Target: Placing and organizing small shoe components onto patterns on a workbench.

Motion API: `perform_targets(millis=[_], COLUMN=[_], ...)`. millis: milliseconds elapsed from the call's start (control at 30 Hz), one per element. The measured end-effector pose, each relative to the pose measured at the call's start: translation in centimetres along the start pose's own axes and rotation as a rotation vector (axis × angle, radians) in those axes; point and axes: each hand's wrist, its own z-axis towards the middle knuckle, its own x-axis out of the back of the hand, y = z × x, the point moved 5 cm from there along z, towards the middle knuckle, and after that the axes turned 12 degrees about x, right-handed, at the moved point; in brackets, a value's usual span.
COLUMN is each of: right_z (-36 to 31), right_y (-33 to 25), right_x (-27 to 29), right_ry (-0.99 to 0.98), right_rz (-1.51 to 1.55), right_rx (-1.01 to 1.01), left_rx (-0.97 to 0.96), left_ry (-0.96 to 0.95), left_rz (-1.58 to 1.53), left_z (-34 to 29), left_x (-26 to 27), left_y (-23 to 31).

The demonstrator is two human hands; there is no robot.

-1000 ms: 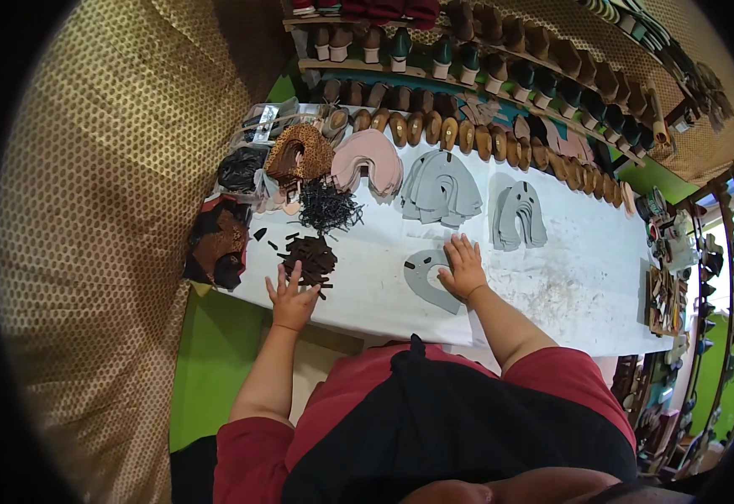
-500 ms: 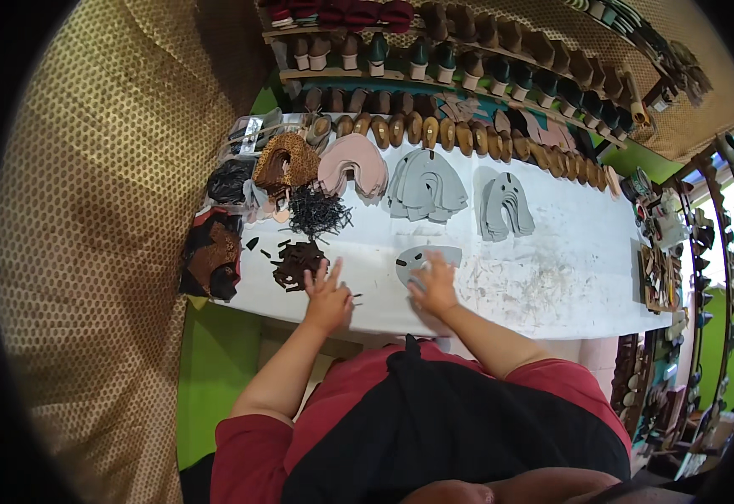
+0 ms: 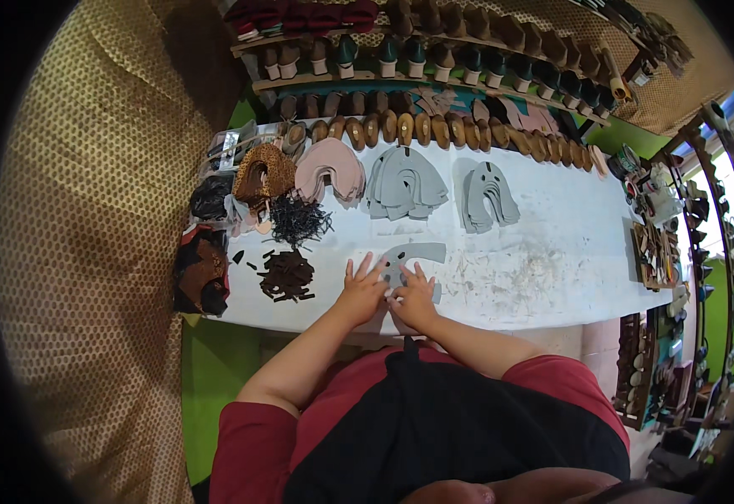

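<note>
Flat on the white table lies a grey U-shaped shoe-upper piece (image 3: 427, 251), its open end toward the right and small dark marks on its curve. My left hand (image 3: 362, 296) rests at its left edge, fingers spread and stretched forward. On the near side of the curve, my right hand (image 3: 415, 301) has fingers extended over the grey piece. The fingertips of both hands are close together, partly covering it. Whether a small strip lies under them, I cannot tell. Left of my hands is a pile of short dark brown strips (image 3: 287, 275).
Behind lie stacked grey uppers (image 3: 406, 185), a second grey stack (image 3: 489, 197), pink pieces (image 3: 331, 168), leopard-print pieces (image 3: 263, 170) and a heap of black strips (image 3: 299, 220). Wooden shoe lasts (image 3: 405, 128) line the back edge. A tool box (image 3: 654, 256) stands at the right end.
My left hand has moved from the brown strip pile rightward to the grey piece. My right hand has shifted slightly left and nearer. The grey piece has turned, with its open end now rightward.
</note>
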Motion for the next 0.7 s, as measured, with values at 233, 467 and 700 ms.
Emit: perform_targets(millis=[233,467,700], right_z=[1.4,1.8,1.8], right_y=[3.8,4.5,4.4], right_x=[-0.7,-1.7,-1.3], right_ry=[0.221,0.232,0.212], right_rz=[-0.007,-0.021,-0.092], right_rx=[-0.307,-0.346,-0.340], left_rx=[0.346,0.254,0.243], left_ry=[-0.064,-0.109,-0.194], left_rz=[-0.070,-0.026,0.023], left_z=[0.2,0.3,1.1], left_x=[-2.3,-3.4,-3.3], left_y=[-1.7,-1.1,-0.4])
